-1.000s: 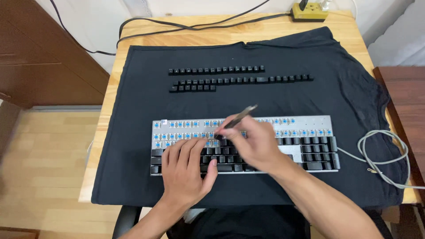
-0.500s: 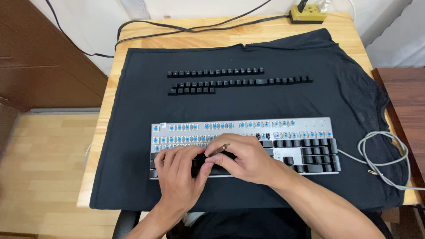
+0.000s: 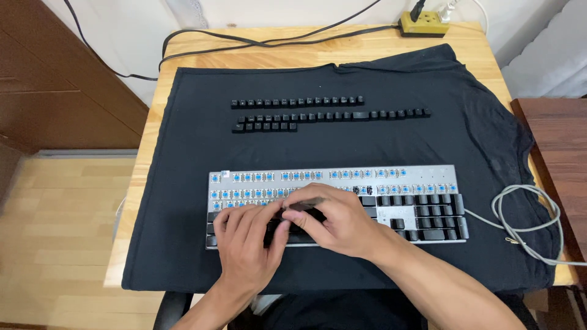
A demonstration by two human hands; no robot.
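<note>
A silver mechanical keyboard (image 3: 428, 174) lies on a black cloth (image 3: 183, 183). Its upper rows show bare blue switches; black keycaps remain on the lower rows and right side. My left hand (image 3: 247, 241) rests flat on the lower-left keys, fingers apart. My right hand (image 3: 336, 223) sits over the middle of the keyboard, pinching a thin dark keycap-pulling tool (image 3: 306, 205) low against the keys. Removed black keycaps (image 3: 318, 115) lie in three neat rows on the cloth farther back.
The cloth covers a wooden table (image 3: 140, 177). A grey keyboard cable (image 3: 526, 223) coils at the right edge. A yellow power strip (image 3: 428, 23) and black cords (image 3: 257, 41) lie along the back. A dark wooden surface (image 3: 559, 146) stands to the right.
My right hand has brought the tool down from a raised, tilted pose to lie low over the middle keys. My left hand has shifted slightly to the right on the lower keys.
</note>
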